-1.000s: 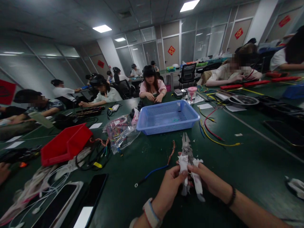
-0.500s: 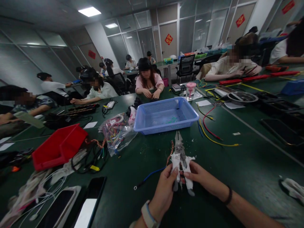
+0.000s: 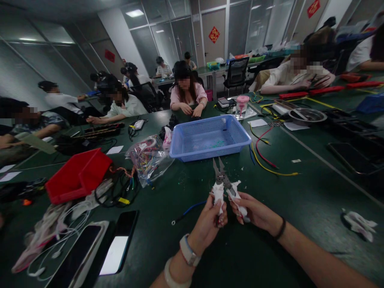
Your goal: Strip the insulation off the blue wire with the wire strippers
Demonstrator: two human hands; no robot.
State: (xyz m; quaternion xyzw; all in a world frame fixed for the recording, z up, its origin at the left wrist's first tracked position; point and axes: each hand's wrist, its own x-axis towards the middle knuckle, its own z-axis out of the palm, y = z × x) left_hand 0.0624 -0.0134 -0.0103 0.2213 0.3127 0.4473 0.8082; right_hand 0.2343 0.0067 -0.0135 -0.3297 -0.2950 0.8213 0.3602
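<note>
Wire strippers (image 3: 221,177) with white wrapping round both handles are held up over the green table, jaws pointing away from me and spread apart. My left hand (image 3: 211,220) is closed round the left handle. The right handle is in the grip of my right hand (image 3: 250,210). Beside my left hand a blue wire (image 3: 192,207) with a ring terminal at its end lies on the table, its other end hidden behind the hand. A blue plastic basket (image 3: 207,156) with small green bits inside stands just beyond the jaws.
To the left are a red bin (image 3: 78,176), a clear bag of wires (image 3: 148,158), white earphones (image 3: 57,236) and two phones (image 3: 120,244). Yellow and red wires (image 3: 276,173) lie right of the basket. A crumpled white cloth (image 3: 358,224) is at far right. Several people sit around.
The strippers' jaws and handles have spread from nearly closed to wide apart, my hands moving apart with them. The copper-coloured braid beside the tool is no longer visible. My view has shifted slightly.
</note>
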